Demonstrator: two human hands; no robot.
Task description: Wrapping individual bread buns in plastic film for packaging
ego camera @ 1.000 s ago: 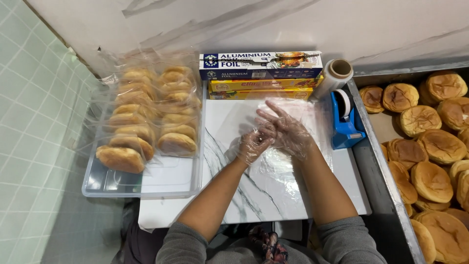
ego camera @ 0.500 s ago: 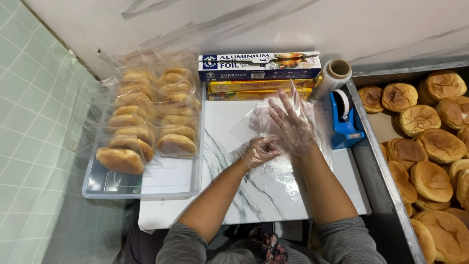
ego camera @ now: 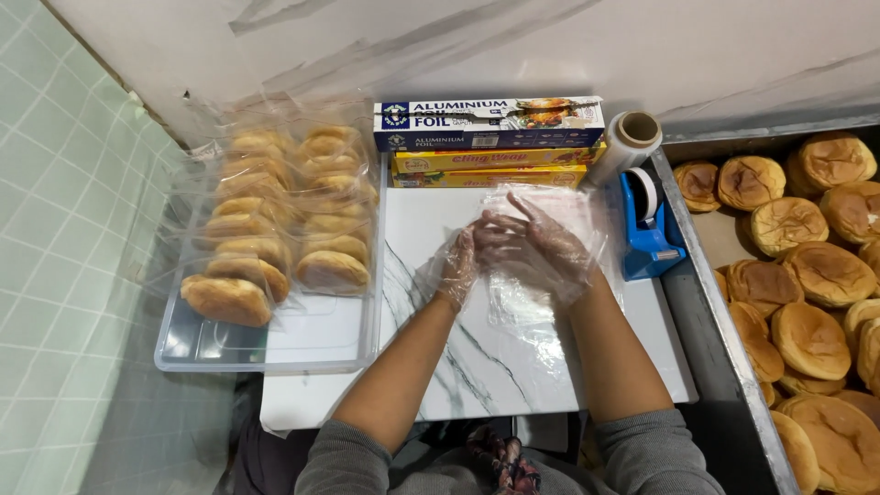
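Boxes (ego camera: 489, 124) (blue above yellow) behind gloved hands (ego camera: 513, 252).

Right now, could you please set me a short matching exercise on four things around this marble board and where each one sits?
Things:
1. wrapped buns
2. tape dispenser
3. foil box
4. bare buns

Places:
A. in the metal tray at far right
B. along the board's back edge
C. in the clear tray at left
D. at the board's right edge, beside the film roll

Pairs: 1-C, 2-D, 3-B, 4-A
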